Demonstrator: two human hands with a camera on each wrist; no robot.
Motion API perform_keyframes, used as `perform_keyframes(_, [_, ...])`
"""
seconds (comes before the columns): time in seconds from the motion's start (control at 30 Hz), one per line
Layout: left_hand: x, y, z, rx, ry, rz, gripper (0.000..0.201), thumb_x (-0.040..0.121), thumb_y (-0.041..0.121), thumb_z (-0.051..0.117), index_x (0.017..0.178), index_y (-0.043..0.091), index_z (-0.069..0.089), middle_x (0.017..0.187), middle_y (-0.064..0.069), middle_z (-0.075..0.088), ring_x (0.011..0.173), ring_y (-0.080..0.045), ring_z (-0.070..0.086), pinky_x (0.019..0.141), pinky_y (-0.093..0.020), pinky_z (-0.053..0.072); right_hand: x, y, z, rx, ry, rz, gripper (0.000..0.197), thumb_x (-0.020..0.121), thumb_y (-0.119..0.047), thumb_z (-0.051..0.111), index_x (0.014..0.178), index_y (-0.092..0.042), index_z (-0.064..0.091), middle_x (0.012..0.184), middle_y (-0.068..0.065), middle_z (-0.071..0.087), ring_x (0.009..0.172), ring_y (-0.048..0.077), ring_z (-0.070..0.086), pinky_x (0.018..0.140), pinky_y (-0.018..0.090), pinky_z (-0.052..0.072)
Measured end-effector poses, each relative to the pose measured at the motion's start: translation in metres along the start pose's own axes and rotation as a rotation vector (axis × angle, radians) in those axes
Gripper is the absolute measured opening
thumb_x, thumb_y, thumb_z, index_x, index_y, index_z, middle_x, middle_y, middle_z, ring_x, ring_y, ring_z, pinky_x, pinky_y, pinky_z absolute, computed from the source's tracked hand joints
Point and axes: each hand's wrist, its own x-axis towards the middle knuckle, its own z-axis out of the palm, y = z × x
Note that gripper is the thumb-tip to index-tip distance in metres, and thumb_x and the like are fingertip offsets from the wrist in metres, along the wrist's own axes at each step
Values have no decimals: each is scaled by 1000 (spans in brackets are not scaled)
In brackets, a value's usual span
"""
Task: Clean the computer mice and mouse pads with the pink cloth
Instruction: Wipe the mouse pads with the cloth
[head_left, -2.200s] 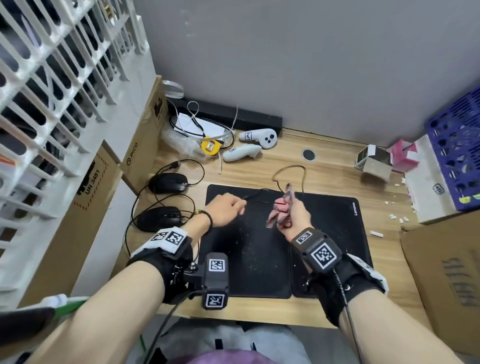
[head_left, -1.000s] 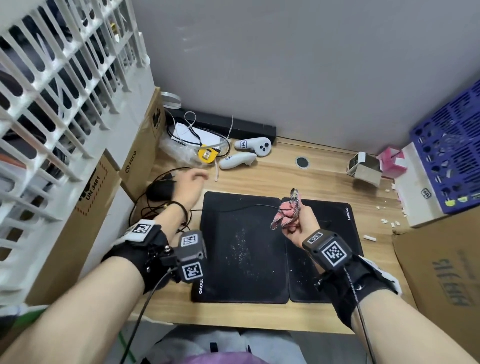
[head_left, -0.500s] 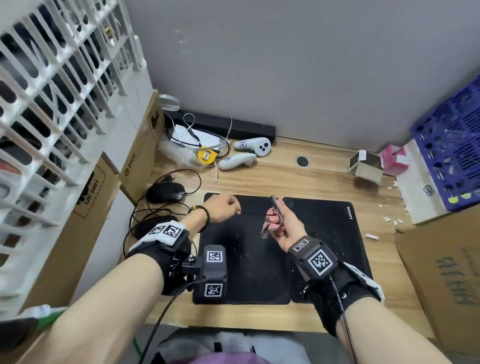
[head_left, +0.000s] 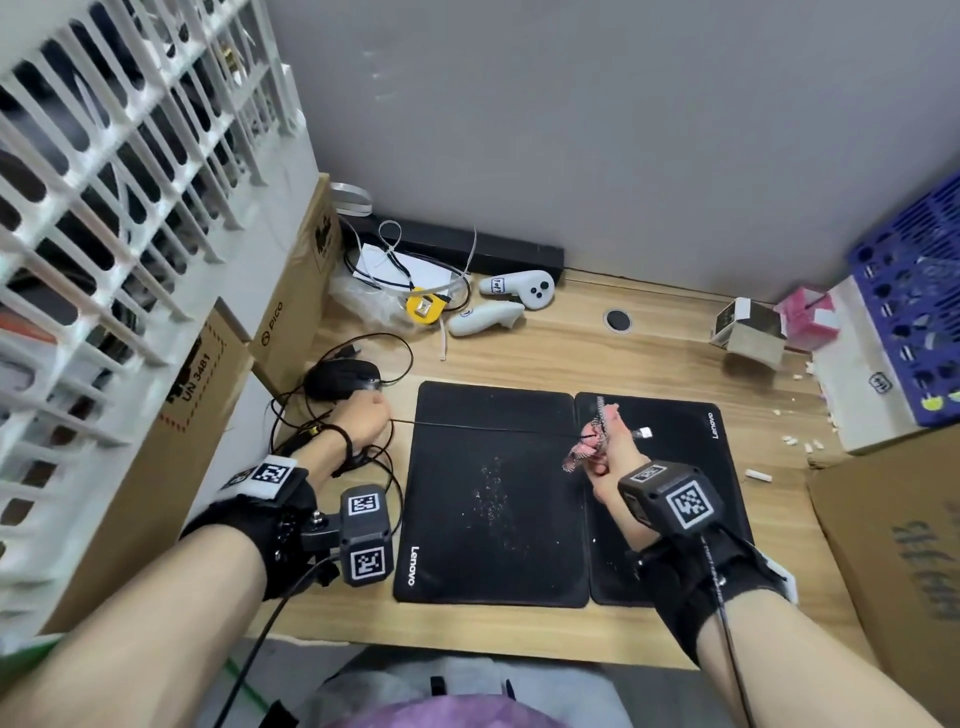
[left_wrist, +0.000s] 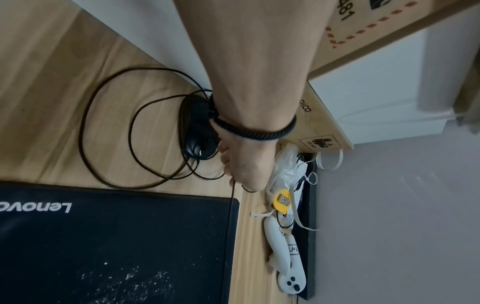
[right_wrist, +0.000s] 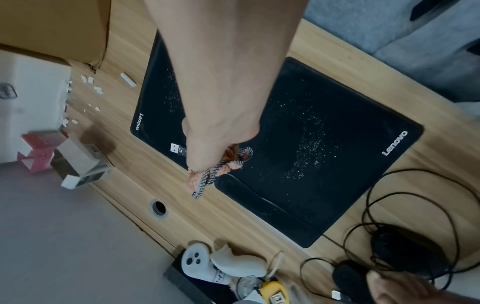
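**Mouse cable stretched between two hands over the pads**

The left hand (head_left: 363, 418) is curled around a thin black cable (head_left: 483, 427) at about 9 o'clock on the desk (head_left: 649, 364), just in front of a black mouse (head_left: 343, 382). A second mouse (left_wrist: 198, 131) lies under that wrist, partly hidden, among loops of cord.

The cable runs taut across the far part of the left mouse pad (head_left: 493, 493) to the right hand (head_left: 610, 447), held above the right mouse pad (head_left: 691, 457) near the centre. That hand is closed around the bunched pink cloth (head_left: 587, 441), which has a checkered edge, and the cable's USB plug (head_left: 644, 432) sticks out past its fingers. From the right wrist view the cloth (right_wrist: 213, 172) hangs out of the fist.

White specks are scattered over the middle of the left pad. The two pads lie side by side, edges touching.

Two white game controllers (head_left: 514, 299) and a yellow tape measure (head_left: 422, 307) lie at 11 o'clock. At 2 o'clock are a small open box (head_left: 748, 332) and white crumbs (head_left: 800, 441).
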Motion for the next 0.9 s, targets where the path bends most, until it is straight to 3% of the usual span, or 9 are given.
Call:
perform_keyframes(0.1, [2,-5,-7,42,117,-32,25,89,8,42,91,8,67,109,-15,65,107,-35,55,91,-37,42,5,15,0,-103,19,-144,24,89,-31,70,85,-7,68,60,7,60,38,10,47,31,17,33])
perform_keyframes(0.23, [-4,-1,-16,210,167,-3,24,90,10,43,96,15,67,106,-10,64,107,-33,56,91,-35,42,0,27,2,-163,-164,-213,29,94,-27,65,117,-10,67,73,9,65,48,11,51,40,21,39])
perform_keyframes(0.3, [-9,19,-8,159,122,106,21,89,13,49,98,25,65,103,-5,65,104,-29,58,87,-31,44,-6,32,9,-253,-214,-208,31,94,-34,64,115,-11,68,73,9,66,51,13,52,43,24,39])
perform_keyframes(0.4, [-20,63,18,-79,-158,238,18,91,9,50,93,22,62,94,1,65,85,-18,57,74,-27,44,-19,40,24,-309,-264,-200,18,96,-31,61,102,-16,70,75,6,68,50,11,55,42,20,40])
perform_keyframes(0.47, [-30,91,38,-179,-341,275,23,89,2,48,82,22,57,90,-5,65,78,-20,57,75,-30,50,-28,42,34,-271,-291,-187,13,99,-26,57,95,-22,68,66,1,66,43,6,51,42,16,41])
perform_keyframes(0.53, [-38,108,51,-233,-437,306,24,86,1,43,74,19,54,78,-9,62,70,-21,55,61,-28,48,-32,43,41,-267,-288,-199,13,99,-30,57,95,-25,68,56,-5,61,41,5,46,47,18,43])
perform_keyframes(0.6, [-40,111,60,-316,-432,268,18,88,10,42,76,18,54,65,-5,59,59,-21,54,52,-23,43,-33,44,43,-295,-278,-216,13,98,-34,57,96,-26,68,60,-3,59,48,7,46,55,22,45])
perform_keyframes(0.77, [-43,107,67,-345,-334,174,22,96,27,42,116,18,45,62,3,50,41,-7,38,38,-15,27,-36,43,38,-333,-358,-228,16,99,-35,55,95,-27,69,75,3,66,61,13,55,56,24,51])
perform_keyframes(0.9, [-49,106,69,-238,-217,296,18,98,31,47,110,19,53,75,3,61,54,-4,55,47,-19,41,-29,40,27,-313,-350,-214,23,98,-39,55,95,-20,68,75,1,69,54,8,60,52,21,49])
